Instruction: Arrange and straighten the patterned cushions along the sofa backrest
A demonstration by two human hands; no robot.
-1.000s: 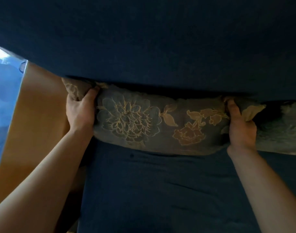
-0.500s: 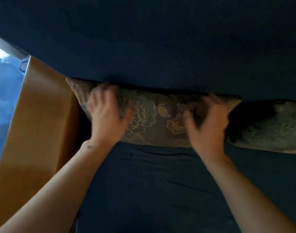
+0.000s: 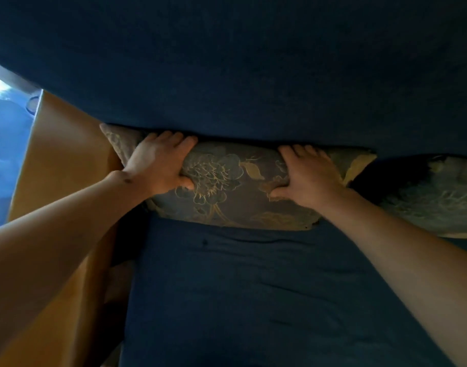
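Note:
A grey-brown cushion with gold flower embroidery (image 3: 235, 186) leans against the dark blue sofa backrest (image 3: 253, 70), at the left end of the seat. My left hand (image 3: 158, 162) lies over its left part, fingers curled over the top edge and thumb pressed into the front. My right hand (image 3: 309, 176) grips its right part the same way. A second patterned cushion (image 3: 433, 197) stands to the right, its near corner in shadow and its right side cut off by the frame.
The dark blue seat (image 3: 240, 292) stretches toward me, slightly wrinkled. An orange-tan armrest (image 3: 60, 165) borders the sofa on the left. Beyond it is a bright bluish area (image 3: 7, 144).
My hands left the cushion's top corners, moved inward across its face, and now grip it nearer the middle. The cushion sits closer to the armrest and more upright against the backrest.

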